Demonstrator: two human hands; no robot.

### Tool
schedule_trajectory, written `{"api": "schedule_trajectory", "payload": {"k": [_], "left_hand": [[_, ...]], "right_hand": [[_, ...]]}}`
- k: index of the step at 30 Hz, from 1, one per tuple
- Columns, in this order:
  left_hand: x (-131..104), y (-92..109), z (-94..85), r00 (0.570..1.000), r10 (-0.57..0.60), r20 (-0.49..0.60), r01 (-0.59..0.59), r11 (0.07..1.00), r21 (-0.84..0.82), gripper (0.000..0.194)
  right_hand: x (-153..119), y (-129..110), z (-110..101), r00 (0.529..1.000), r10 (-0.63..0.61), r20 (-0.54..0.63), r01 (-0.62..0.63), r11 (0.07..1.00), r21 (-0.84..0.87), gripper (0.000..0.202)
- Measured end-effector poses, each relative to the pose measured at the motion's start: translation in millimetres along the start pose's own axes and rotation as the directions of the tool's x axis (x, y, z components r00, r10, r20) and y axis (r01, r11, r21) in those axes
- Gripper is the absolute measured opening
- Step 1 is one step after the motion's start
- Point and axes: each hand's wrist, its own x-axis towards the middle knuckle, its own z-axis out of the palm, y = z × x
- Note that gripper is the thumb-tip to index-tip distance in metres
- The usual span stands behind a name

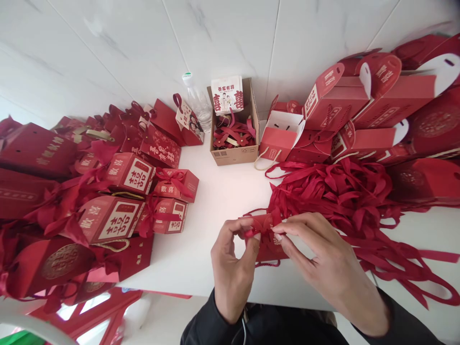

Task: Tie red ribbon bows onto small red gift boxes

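A small red gift box (275, 251) with gold print lies on the white table near its front edge, partly covered by my hands. Red ribbon (264, 229) crosses its top. My left hand (235, 261) pinches a piece of that ribbon between thumb and forefinger. From the other side, my right hand (321, 261) has its thumb and fingers closed on the ribbon at the box top. Thin red cord handles show at the box's far and near sides. Just beyond my right hand spreads a big heap of loose red ribbons (334, 191).
A cardboard box (235, 155) with printed cards and red ribbon pieces stands by the wall, a clear plastic bottle (199, 108) beside it. Ribbon-tied red boxes (111, 218) crowd the left; untied boxes (338, 103) are stacked at back right. The white table's (223, 191) front edge runs close to me.
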Motion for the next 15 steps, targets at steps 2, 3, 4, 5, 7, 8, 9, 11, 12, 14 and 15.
{"api": "schedule_trajectory", "payload": {"k": [2, 3, 4, 5, 7, 8, 9, 11, 12, 14, 15], "left_hand": [[2.8, 2.5, -1.0, 0.999, 0.011, 0.054, -0.013, 0.999, 0.036, 0.019], [4.1, 3.4, -1.5, 0.997, 0.019, 0.076, -0.023, 0.998, 0.053, 0.02], [5.2, 4.0, -1.7, 0.995, 0.026, 0.093, -0.031, 0.998, 0.062, 0.02], [6.1, 4.4, -1.7, 0.994, 0.029, 0.103, -0.036, 0.997, 0.067, 0.02], [7.2, 4.6, -1.4, 0.993, 0.028, 0.117, -0.037, 0.996, 0.077, 0.024], [7.3, 4.6, -1.2, 0.992, 0.023, 0.127, -0.033, 0.996, 0.079, 0.028], [7.1, 4.5, -1.1, 0.99, 0.019, 0.139, -0.03, 0.996, 0.079, 0.034], [6.4, 4.4, -1.2, 0.986, 0.027, 0.162, -0.041, 0.996, 0.082, 0.045], [6.1, 4.5, -1.4, 0.985, 0.039, 0.168, -0.054, 0.995, 0.086, 0.047], [6.0, 5.0, -2.0, 0.986, 0.059, 0.158, -0.077, 0.991, 0.107, 0.048], [6.3, 5.3, -2.2, 0.986, 0.064, 0.155, -0.084, 0.989, 0.125, 0.047]], "right_hand": [[1.0, -1.4, -0.3, 0.999, -0.032, 0.011, 0.032, 0.999, 0.019, 0.013], [1.6, -1.8, 0.0, 0.999, -0.046, 0.018, 0.045, 0.999, 0.028, 0.013], [2.3, -2.0, 0.5, 0.998, -0.058, 0.024, 0.057, 0.998, 0.04, 0.014], [3.1, -2.1, 1.2, 0.997, -0.07, 0.03, 0.068, 0.996, 0.052, 0.015], [5.0, -1.8, 2.8, 0.995, -0.094, 0.038, 0.091, 0.993, 0.074, 0.018], [6.0, -1.6, 3.6, 0.994, -0.105, 0.041, 0.102, 0.991, 0.082, 0.02], [7.1, -1.4, 4.2, 0.992, -0.115, 0.048, 0.111, 0.99, 0.085, 0.021], [8.9, -1.3, 5.1, 0.989, -0.132, 0.07, 0.125, 0.988, 0.089, 0.017], [9.7, -1.4, 5.2, 0.987, -0.136, 0.08, 0.128, 0.987, 0.095, 0.014], [10.8, -2.0, 5.2, 0.989, -0.128, 0.079, 0.118, 0.987, 0.112, 0.009], [11.2, -2.3, 5.0, 0.99, -0.118, 0.074, 0.108, 0.987, 0.123, 0.008]]}}
